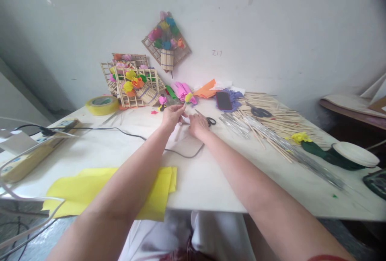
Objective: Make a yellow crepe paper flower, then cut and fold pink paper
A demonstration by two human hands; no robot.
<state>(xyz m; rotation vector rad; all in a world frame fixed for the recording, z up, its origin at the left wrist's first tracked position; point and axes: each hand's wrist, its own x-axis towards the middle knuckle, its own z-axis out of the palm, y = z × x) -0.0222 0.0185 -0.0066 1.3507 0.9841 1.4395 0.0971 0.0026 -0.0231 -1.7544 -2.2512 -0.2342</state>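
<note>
Near the middle of the table, my left hand [173,117] is closed in a pinch. A small yellow paper flower [188,97] stands up from its fingertips, its stem mostly hidden. My right hand [198,124] is just to the right, fingers bent inward and close to the left fingertips. What it grips, if anything, is too small to make out. Black-handled scissors [212,121] lie against the far side of my right hand, partly covered by it. A pink paper flower [163,100] lies beyond my left hand.
Stick frames with paper flowers [137,86] lean at the back left, beside yellow tape [102,105]. A phone [223,101], wooden sticks [280,118] and wires [283,148] lie right. Yellow paper [81,188] and a power strip [39,150] are left; a black cable [129,132] crosses the table.
</note>
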